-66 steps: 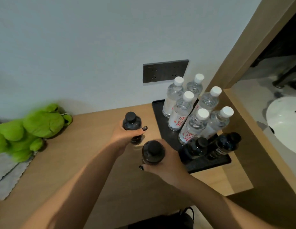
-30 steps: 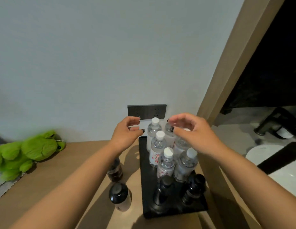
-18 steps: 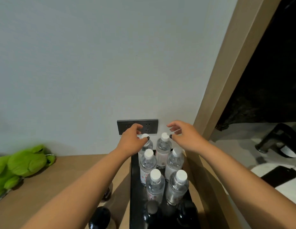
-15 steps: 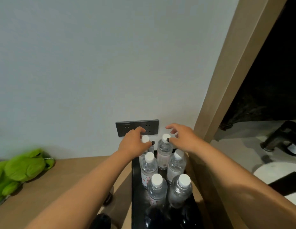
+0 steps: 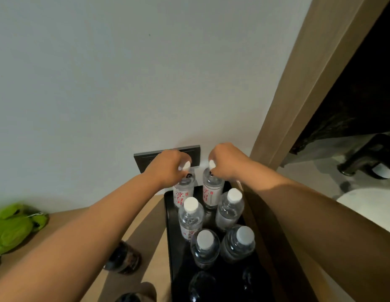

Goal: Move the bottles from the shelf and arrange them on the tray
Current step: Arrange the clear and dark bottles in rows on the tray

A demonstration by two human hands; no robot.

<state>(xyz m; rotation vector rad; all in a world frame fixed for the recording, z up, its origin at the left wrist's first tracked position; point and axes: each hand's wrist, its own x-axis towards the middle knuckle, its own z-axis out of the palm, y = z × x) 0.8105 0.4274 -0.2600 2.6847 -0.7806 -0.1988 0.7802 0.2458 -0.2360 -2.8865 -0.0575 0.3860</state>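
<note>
your left hand (image 5: 166, 168) is curled round the cap/neck of the back-left water bottle (image 5: 182, 192); your right hand (image 5: 227, 162) grips the cap of the back-right water bottle (image 5: 212, 194) the same way. both bottles stand upright at the far end of the black tray (image 5: 171, 236), near the wall socket plate (image 5: 146, 159). four more clear bottles w/ white caps sit in two rows behind them toward you, e.g. one at mid-left (image 5: 190, 219). dark bottles at the tray's near end are in shadow, hard to make out. another dark bottle (image 5: 123, 259) stands on the wood shelf (image 5: 144, 232) left of the tray, apart from it. green plush toy (image 5: 12, 227) lies far left.
</note>
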